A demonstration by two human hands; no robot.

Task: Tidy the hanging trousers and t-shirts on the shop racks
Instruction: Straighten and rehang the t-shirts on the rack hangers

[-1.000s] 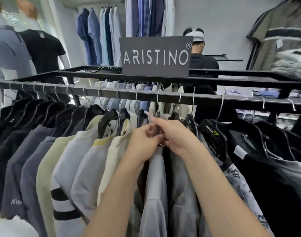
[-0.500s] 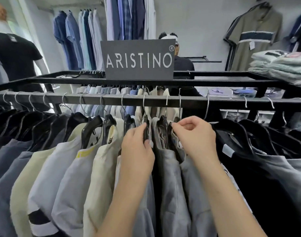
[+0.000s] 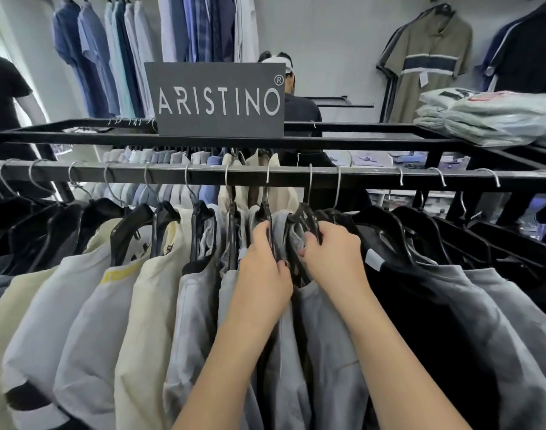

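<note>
A black rail [image 3: 296, 176] runs from 9 to 3 o'clock, hung with t-shirts [image 3: 160, 305]: dark ones at 9, cream and pale grey toward the middle, black at 3. A grey ARISTINO sign [image 3: 219, 100] stands at 12 on the rack top, with folded shirts [image 3: 488, 119] at 2. At centre, the left hand [image 3: 262, 268] is closed around a black hanger [image 3: 267, 218] carrying a grey shirt. Just beside it, the right hand [image 3: 333, 252] has its fingers curled over the neighbouring hanger [image 3: 306, 215]. The two hands nearly touch.
</note>
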